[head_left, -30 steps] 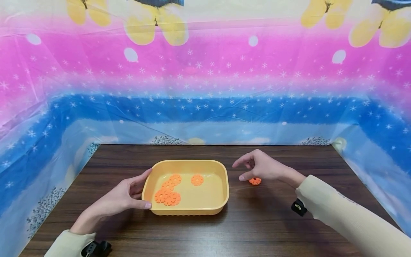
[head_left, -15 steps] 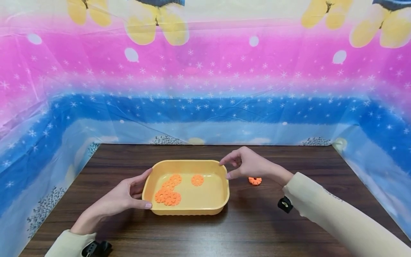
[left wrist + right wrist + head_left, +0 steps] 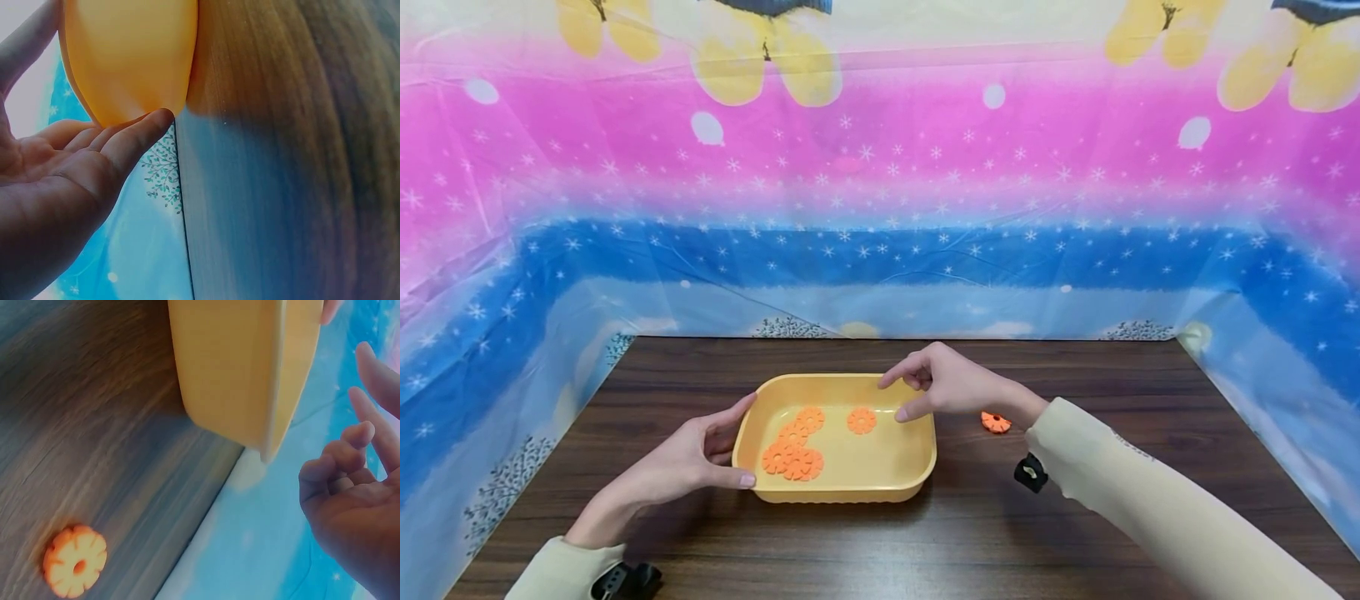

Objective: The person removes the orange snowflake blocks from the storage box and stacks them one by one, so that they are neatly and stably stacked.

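My left hand [image 3: 681,458] grips the left end of a yellow plastic tub [image 3: 835,495], thumb at the near corner and fingers at the far one. Its fingers also press the tub's end [image 3: 134,62] in the left wrist view. Inside lie several flat orange notched discs [image 3: 792,457], clustered at the left, and a single disc [image 3: 861,421] farther right. Over the tub's right end hovers my right hand [image 3: 951,379], thumb and index finger apart with nothing between them. Another orange disc [image 3: 996,422] lies on the table beneath the right wrist; the right wrist view shows its centre hole [image 3: 76,562].
The tub stands on a dark wooden table [image 3: 880,550]. A printed cloth [image 3: 880,250] in pink and blue hangs along the table's back and sides. Black wrist straps [image 3: 1030,473] show at both sleeves.
My right hand has moved left, from above the loose disc to over the tub's right end. The left hand, the tub and the discs stay where they were.
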Motion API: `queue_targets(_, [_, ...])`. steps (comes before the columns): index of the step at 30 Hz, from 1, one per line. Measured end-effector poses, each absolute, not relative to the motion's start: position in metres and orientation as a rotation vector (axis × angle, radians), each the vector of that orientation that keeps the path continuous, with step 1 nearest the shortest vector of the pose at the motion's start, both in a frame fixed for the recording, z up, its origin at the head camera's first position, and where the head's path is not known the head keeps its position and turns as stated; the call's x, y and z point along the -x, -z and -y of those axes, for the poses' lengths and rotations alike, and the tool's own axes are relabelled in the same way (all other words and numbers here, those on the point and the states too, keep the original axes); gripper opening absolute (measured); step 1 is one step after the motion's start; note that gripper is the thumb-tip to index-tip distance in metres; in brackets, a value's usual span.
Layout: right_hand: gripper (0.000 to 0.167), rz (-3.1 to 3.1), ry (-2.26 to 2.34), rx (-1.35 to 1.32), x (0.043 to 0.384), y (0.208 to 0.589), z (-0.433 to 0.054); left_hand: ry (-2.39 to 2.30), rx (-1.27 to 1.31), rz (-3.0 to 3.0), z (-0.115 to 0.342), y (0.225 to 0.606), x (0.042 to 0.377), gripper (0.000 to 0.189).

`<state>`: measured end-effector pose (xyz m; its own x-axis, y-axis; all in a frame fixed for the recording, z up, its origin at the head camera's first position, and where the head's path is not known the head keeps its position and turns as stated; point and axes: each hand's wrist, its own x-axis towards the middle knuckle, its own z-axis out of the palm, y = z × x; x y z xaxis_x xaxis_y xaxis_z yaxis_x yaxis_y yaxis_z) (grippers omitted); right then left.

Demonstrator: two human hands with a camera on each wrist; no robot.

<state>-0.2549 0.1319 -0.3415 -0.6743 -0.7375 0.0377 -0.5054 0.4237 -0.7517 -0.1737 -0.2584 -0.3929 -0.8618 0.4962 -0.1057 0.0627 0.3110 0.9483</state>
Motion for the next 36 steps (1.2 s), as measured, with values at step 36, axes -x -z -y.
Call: queue_targets(36, [0.049,-2.177,1.155,1.088,0.273,0.365,-0.094,-1.56,-0.51,-2.214,0.259,0.394,0.174,0.11])
